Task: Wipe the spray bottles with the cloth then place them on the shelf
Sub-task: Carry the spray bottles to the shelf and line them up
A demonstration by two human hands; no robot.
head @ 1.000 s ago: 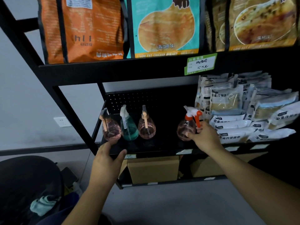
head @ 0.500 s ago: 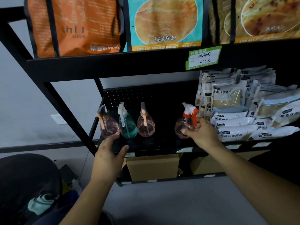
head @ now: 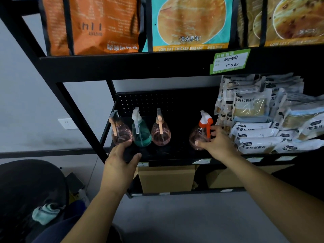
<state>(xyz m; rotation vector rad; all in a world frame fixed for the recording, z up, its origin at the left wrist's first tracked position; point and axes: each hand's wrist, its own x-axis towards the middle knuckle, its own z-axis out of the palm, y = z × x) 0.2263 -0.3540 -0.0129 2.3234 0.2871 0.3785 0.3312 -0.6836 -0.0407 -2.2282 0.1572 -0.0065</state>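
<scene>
Four bottles on shelf (head: 175, 156), prob near done: R hand (head: 216, 143) gripping red-trigger bottle (head: 199, 135) apart at row's right, L hand (head: 121, 163) spread wide just touching leftmost pink bottle (head: 121, 135), cloth (head: 46, 212) well below-left, unused.

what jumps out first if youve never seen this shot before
Four spray bottles stand in a row on the black shelf, and the right hand grips the rightmost one, the pink bottle with the orange trigger. The left hand reaches, fingers spread, at the base of the leftmost pink bottle, next to a teal bottle. Above them, big orange and teal food bags fill the upper shelf.
</scene>
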